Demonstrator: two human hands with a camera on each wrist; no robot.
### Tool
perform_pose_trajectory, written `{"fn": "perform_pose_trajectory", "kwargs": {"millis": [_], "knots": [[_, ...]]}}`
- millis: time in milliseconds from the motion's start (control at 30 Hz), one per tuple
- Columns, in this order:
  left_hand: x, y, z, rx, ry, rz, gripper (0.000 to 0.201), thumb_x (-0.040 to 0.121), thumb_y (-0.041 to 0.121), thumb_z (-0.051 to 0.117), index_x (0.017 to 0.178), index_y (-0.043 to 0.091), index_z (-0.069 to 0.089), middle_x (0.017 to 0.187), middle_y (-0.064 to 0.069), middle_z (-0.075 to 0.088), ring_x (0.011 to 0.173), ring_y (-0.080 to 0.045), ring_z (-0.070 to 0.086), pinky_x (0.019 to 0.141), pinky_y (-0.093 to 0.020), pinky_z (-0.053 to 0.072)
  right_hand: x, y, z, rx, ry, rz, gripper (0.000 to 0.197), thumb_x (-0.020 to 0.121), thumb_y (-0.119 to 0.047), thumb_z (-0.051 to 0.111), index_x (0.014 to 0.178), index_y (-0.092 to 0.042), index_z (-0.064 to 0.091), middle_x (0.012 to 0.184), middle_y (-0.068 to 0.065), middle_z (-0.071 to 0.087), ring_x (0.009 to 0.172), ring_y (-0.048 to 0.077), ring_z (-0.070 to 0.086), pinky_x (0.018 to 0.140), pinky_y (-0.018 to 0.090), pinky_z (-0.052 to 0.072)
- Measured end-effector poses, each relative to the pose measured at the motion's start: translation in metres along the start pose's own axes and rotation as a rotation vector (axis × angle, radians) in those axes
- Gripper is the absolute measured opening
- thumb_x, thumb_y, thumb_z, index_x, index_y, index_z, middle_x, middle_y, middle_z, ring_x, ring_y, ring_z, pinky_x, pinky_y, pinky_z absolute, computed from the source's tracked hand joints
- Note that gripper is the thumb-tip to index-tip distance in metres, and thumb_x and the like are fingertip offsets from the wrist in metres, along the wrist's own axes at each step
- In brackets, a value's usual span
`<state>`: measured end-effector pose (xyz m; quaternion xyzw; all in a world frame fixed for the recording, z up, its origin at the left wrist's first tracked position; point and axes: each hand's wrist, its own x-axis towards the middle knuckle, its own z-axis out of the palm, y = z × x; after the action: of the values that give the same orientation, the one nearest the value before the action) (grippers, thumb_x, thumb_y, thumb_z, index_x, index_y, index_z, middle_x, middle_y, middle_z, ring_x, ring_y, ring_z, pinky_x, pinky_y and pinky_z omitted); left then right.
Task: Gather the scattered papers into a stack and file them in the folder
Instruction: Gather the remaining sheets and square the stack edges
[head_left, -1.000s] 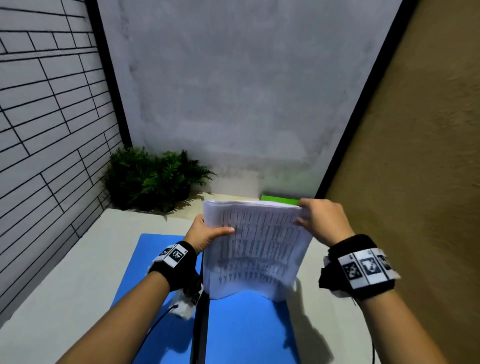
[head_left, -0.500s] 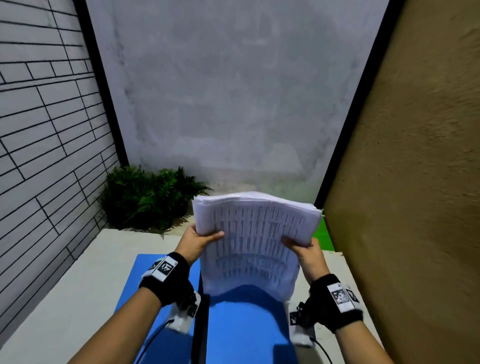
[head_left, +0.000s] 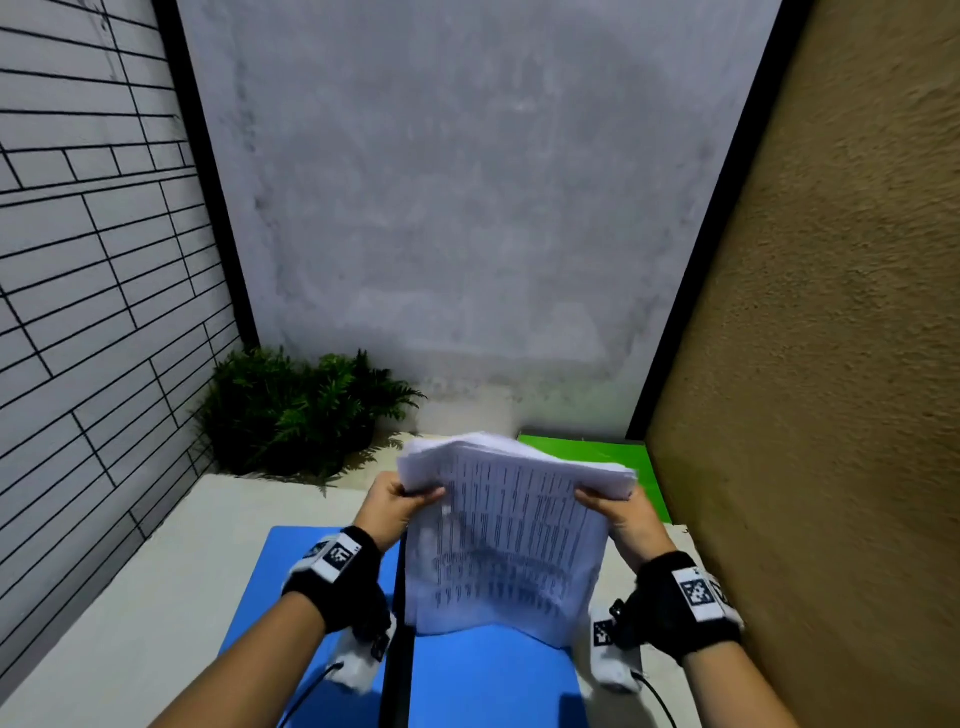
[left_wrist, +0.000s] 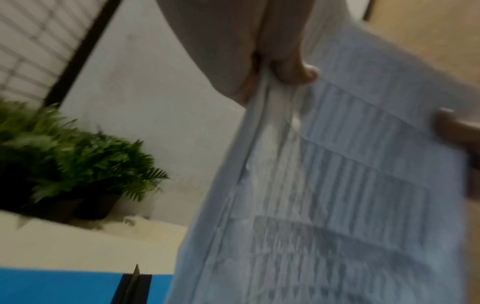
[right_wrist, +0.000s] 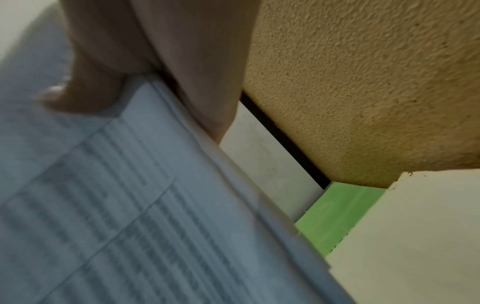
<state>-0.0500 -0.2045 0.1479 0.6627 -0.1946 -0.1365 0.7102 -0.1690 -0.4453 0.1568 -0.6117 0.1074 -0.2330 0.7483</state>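
A stack of white printed papers (head_left: 506, 540) stands upright, its lower edge on the right half of the open blue folder (head_left: 488, 680), which has a black spine (head_left: 397, 670). My left hand (head_left: 400, 501) pinches the stack's left side near the top, thumb in front. My right hand (head_left: 605, 512) grips the right side the same way. The top of the stack curls back and fans a little. In the left wrist view the thumb (left_wrist: 296, 70) presses on the papers (left_wrist: 324, 205). In the right wrist view the thumb (right_wrist: 85, 96) lies on the sheets (right_wrist: 135, 205).
A potted fern (head_left: 296, 410) sits at the back left of the pale table (head_left: 119, 613). A green sheet or folder (head_left: 618, 457) lies at the back right by the brown textured wall (head_left: 831, 364). A grey wall stands behind, a tiled one on the left.
My right hand slid from the stack's top right corner down to its right side. The stack stayed upright over the folder's right half.
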Motion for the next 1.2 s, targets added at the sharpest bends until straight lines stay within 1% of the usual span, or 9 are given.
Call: {"fn": "perform_pose_trajectory", "kwargs": {"millis": [67,200,367,433,600,733,967,1133,1200], "knots": [[-0.003,0.0,0.011,0.078,0.095,0.069,0.039,0.075,-0.007,0.065,0.065,0.029,0.072,0.058,0.026,0.067,0.06,0.01,0.058,0.06,-0.01,0.051,0.002,0.0,0.001,-0.016,0.037,-0.029,0.061,0.026,-0.043,0.09,0.075,-0.012,0.07,0.067,-0.01,0.074,0.063,0.001,0.065,0.064,0.014,0.054],[-0.005,0.0,0.018,-0.009,0.192,0.035,0.019,0.081,0.002,0.061,0.066,0.014,0.062,0.05,0.015,0.067,0.052,0.0,0.058,0.053,-0.013,0.051,0.001,-0.003,0.0,-0.057,0.056,-0.054,0.023,0.07,0.008,0.07,0.076,-0.014,0.067,0.063,-0.011,0.072,0.06,-0.001,0.064,0.064,0.017,0.054],[0.002,0.004,0.01,-0.128,0.133,-0.052,0.031,0.078,-0.006,0.06,0.057,0.013,0.072,0.055,0.007,0.07,0.054,-0.005,0.063,0.054,-0.019,0.054,-0.001,0.003,-0.014,-0.074,0.086,-0.037,0.053,0.036,-0.038,0.09,0.078,-0.011,0.07,0.069,-0.01,0.074,0.065,0.002,0.065,0.069,0.019,0.056],[0.004,0.006,0.01,-0.159,0.162,-0.044,0.036,0.076,-0.01,0.06,0.057,0.018,0.074,0.057,0.008,0.071,0.054,-0.004,0.063,0.056,-0.017,0.055,-0.001,-0.001,-0.012,-0.129,0.101,-0.081,0.021,0.057,-0.008,0.083,0.073,-0.015,0.071,0.062,-0.014,0.071,0.061,-0.003,0.062,0.066,0.016,0.054],[0.005,0.018,0.019,-0.088,0.181,0.023,0.022,0.076,-0.007,0.063,0.065,0.011,0.067,0.049,0.01,0.066,0.046,0.001,0.057,0.05,-0.014,0.051,-0.002,0.008,-0.001,-0.236,0.186,-0.17,0.04,0.074,0.013,0.064,0.061,-0.025,0.067,0.047,-0.021,0.06,0.048,-0.01,0.048,0.052,0.007,0.044],[0.008,0.023,0.015,0.018,0.001,-0.001,0.022,0.079,-0.002,0.064,0.093,0.014,0.061,0.073,0.008,0.07,0.064,0.001,0.065,0.061,-0.011,0.053,-0.005,-0.003,-0.001,-0.14,0.032,-0.111,0.016,0.054,-0.008,0.083,0.059,-0.021,0.074,0.056,-0.016,0.068,0.055,-0.008,0.055,0.057,0.01,0.048],[0.002,0.031,0.016,0.064,-0.111,0.001,0.03,0.074,-0.007,0.067,0.079,0.023,0.065,0.062,0.023,0.07,0.065,0.005,0.066,0.058,-0.007,0.049,0.003,-0.01,-0.025,-0.202,-0.078,-0.04,0.058,0.026,-0.061,0.084,0.068,-0.022,0.077,0.067,-0.013,0.071,0.067,-0.002,0.06,0.067,0.014,0.051],[0.001,0.033,0.002,0.04,-0.311,-0.101,0.063,0.019,0.044,0.089,0.076,0.026,0.071,0.072,0.02,0.073,0.072,0.008,0.066,0.064,-0.007,0.05,0.001,-0.018,-0.026,-0.219,-0.182,0.031,0.06,0.02,-0.052,0.088,0.068,-0.017,0.074,0.069,-0.012,0.073,0.069,-0.004,0.063,0.068,0.013,0.051],[-0.001,0.033,0.003,0.059,-0.342,-0.122,0.078,0.018,0.049,0.087,0.089,0.028,0.061,0.075,0.019,0.073,0.076,0.007,0.066,0.065,-0.008,0.05,0.003,-0.022,-0.022,-0.246,-0.202,0.043,0.068,0.02,-0.045,0.089,0.079,-0.016,0.069,0.071,-0.014,0.073,0.071,-0.005,0.063,0.072,0.015,0.052]]}}
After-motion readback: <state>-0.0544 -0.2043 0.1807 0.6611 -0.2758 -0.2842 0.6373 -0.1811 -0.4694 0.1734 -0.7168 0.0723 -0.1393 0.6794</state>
